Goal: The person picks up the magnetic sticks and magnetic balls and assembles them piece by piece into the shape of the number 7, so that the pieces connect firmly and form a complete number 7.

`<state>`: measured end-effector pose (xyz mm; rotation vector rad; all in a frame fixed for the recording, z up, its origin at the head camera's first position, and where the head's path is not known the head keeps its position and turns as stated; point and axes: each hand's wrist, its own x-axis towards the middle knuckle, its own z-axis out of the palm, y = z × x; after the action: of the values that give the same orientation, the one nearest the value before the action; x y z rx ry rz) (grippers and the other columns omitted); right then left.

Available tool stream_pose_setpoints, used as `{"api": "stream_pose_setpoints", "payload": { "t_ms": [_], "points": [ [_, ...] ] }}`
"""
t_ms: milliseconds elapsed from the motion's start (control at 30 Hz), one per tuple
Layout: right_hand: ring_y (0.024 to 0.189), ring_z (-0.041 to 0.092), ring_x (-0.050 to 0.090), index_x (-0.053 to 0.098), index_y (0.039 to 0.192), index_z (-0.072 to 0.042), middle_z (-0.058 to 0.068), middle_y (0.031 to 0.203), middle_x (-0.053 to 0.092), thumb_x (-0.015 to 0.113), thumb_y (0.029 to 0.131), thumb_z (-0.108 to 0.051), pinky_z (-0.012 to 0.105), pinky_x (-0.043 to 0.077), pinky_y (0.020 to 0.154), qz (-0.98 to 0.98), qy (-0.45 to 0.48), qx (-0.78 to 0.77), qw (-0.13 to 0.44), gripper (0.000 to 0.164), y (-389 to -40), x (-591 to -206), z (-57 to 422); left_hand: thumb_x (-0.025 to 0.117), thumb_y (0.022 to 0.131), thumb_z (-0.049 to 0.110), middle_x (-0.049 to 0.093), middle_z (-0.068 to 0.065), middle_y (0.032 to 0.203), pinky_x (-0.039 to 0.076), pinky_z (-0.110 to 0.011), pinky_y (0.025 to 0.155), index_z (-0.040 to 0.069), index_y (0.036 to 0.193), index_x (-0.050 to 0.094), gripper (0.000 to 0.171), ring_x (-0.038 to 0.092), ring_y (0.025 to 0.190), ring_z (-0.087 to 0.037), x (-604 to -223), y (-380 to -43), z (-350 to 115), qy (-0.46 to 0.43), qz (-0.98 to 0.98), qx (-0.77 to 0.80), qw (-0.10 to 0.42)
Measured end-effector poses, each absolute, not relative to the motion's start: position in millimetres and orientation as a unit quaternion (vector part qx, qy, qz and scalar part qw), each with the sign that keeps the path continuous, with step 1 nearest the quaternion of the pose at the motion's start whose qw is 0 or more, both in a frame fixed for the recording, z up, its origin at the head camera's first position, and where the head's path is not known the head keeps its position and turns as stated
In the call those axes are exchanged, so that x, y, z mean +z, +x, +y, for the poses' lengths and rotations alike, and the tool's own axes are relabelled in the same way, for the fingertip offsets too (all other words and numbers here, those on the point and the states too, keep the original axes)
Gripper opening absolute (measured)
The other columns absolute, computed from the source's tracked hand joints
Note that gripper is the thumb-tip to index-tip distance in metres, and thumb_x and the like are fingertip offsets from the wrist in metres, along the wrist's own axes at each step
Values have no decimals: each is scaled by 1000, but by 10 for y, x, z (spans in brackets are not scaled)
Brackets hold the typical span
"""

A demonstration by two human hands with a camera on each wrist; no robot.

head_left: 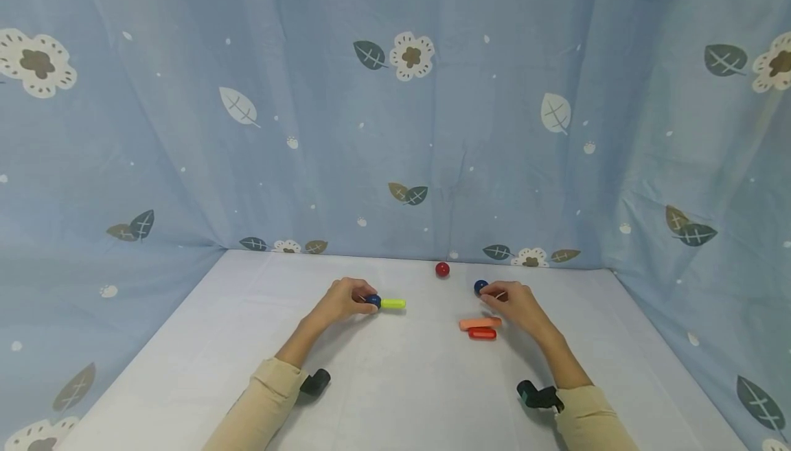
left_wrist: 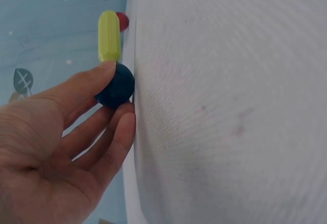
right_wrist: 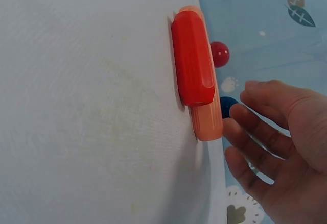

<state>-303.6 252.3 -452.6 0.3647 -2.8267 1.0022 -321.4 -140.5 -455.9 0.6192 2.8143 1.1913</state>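
Observation:
The left hand [head_left: 346,298] pinches a dark blue ball [left_wrist: 116,86] between thumb and fingers. A yellow-green rod [head_left: 393,304] extends from that ball, pointing right in the head view. Over on the right, the right hand [head_left: 511,300] reaches to a second dark blue ball [head_left: 480,287], with its fingertips right at the ball. In the right wrist view its thumb and fingers are spread apart, and the ball shows partly behind them. Below this hand lie an orange rod [head_left: 474,325] and a red rod [head_left: 482,333], side by side.
A red ball [head_left: 442,270] sits near the back edge of the white table [head_left: 395,382]. Patterned blue cloth [head_left: 395,128] hangs behind and at both sides. Black wrist devices [head_left: 536,395] show near both sleeves.

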Motion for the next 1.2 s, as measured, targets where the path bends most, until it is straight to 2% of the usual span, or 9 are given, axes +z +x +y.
{"api": "stream_pose_setpoints", "payload": {
  "t_ms": [233, 567, 933, 1200],
  "points": [
    [87, 19, 66, 72, 111, -8, 10, 109, 73, 70, 92, -21, 30, 57, 74, -931, 105, 340, 85, 24, -3073, -4546, 2508, 83, 78, 17, 76, -5, 100, 56, -33, 79, 12, 104, 74, 28, 69, 85, -12, -4558, -3208, -1411, 201, 901, 385, 12],
    [92, 29, 66, 66, 121, -7, 18, 115, 67, 72, 90, -21, 33, 58, 69, -933, 69, 341, 92, 34, -3116, -4575, 2480, 83, 78, 16, 75, -5, 99, 56, -33, 80, 12, 104, 74, 28, 69, 85, -12, -4574, -3218, -1418, 204, 897, 392, 11],
    [92, 31, 66, 65, 122, -5, 22, 115, 65, 73, 88, -21, 43, 55, 78, -942, 38, 318, 98, 39, -3210, -4564, 2397, 83, 78, 16, 76, -5, 101, 57, -35, 82, 13, 104, 74, 27, 69, 87, -13, -4572, -3208, -1412, 198, 900, 388, 14],
    [106, 37, 61, 63, 123, -4, 23, 118, 65, 72, 88, -22, 51, 52, 86, -945, 5, 315, 87, 40, -3226, -4547, 2320, 82, 79, 16, 75, -5, 102, 57, -35, 83, 13, 105, 74, 27, 69, 88, -13, -4577, -3205, -1396, 193, 899, 392, 16]
  ]
}}
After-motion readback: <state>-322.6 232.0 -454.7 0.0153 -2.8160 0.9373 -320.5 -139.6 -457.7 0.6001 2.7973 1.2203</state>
